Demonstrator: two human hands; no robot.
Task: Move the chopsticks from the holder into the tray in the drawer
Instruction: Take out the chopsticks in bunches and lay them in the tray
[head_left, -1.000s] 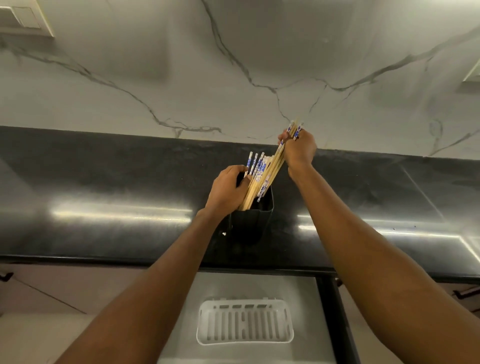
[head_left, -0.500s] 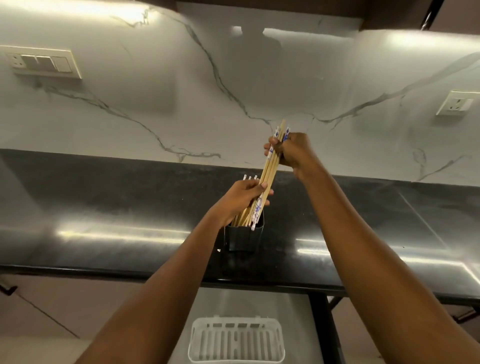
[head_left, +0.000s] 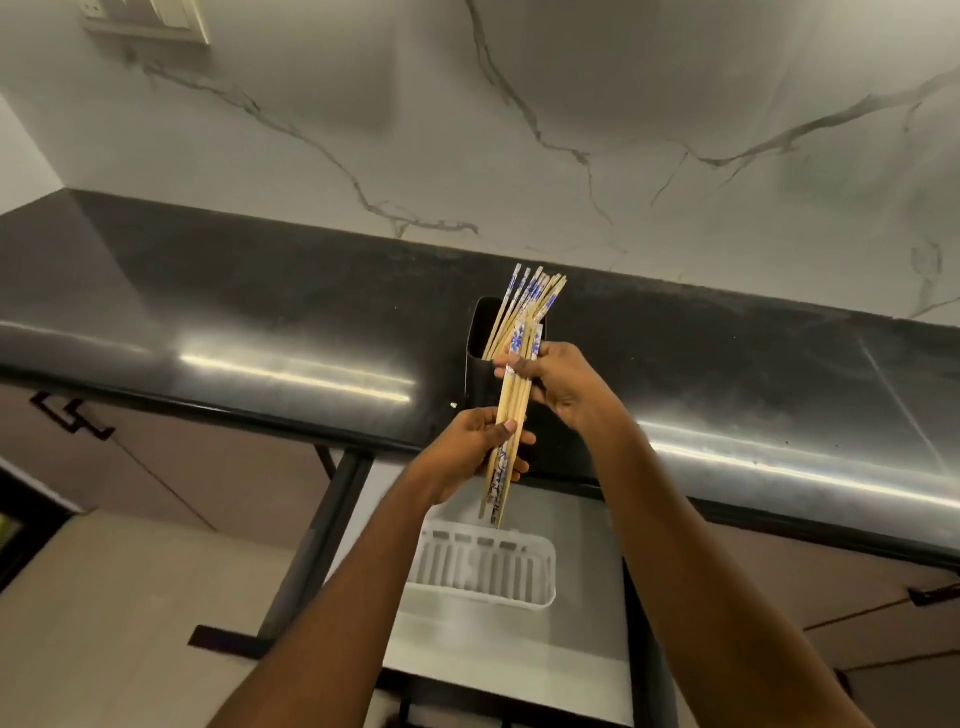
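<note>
A bundle of wooden chopsticks (head_left: 511, 410) with blue-and-white patterned ends hangs nearly upright in front of the black holder (head_left: 480, 343), out of it. My right hand (head_left: 558, 384) grips the bundle near its upper end. My left hand (head_left: 475, 449) grips it lower down, thumb across the sticks. The bundle's lower tips hang just above the far rim of the white slatted tray (head_left: 483, 569), which lies in the open drawer (head_left: 587, 597). Several more chopsticks (head_left: 530, 296) still stand fanned in the holder on the black counter.
The glossy black counter (head_left: 260, 322) runs across the view below a white marble wall. Beige cabinet fronts with black handles (head_left: 72, 418) flank the open drawer. A switch plate (head_left: 150, 21) sits at the top left.
Both hands have brought the chopstick bundle out of the holder, toward me and down over the drawer. The view has tilted down and shifted.
</note>
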